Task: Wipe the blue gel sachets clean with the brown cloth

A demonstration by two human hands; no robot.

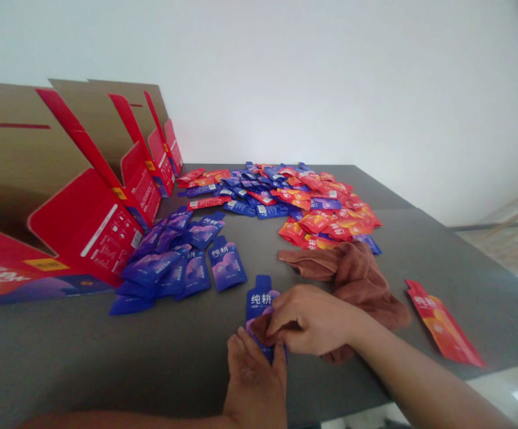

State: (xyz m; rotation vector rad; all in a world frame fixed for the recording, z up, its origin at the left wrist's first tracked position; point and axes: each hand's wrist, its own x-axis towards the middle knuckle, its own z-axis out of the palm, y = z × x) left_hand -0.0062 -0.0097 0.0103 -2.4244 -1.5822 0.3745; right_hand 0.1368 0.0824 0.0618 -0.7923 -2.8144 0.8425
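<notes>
A blue gel sachet (259, 304) with white Chinese lettering stands upright on its end between my hands, its lower part hidden by them. My right hand (308, 319) comes in from the right and presses a fold of brown cloth (357, 286) onto the sachet's face. The rest of the cloth trails over the dark table behind that hand. My left hand (254, 381), reaching from the lower left, holds the sachet's bottom edge, with its fingers curled up around it.
Left of my hands lies a loose group of blue sachets (169, 268). A large heap of mixed red, orange and blue sachets (281, 196) fills the far table. Red-and-cardboard display boxes (84, 226) line the left side. One orange-red sachet (442, 322) lies near the right edge.
</notes>
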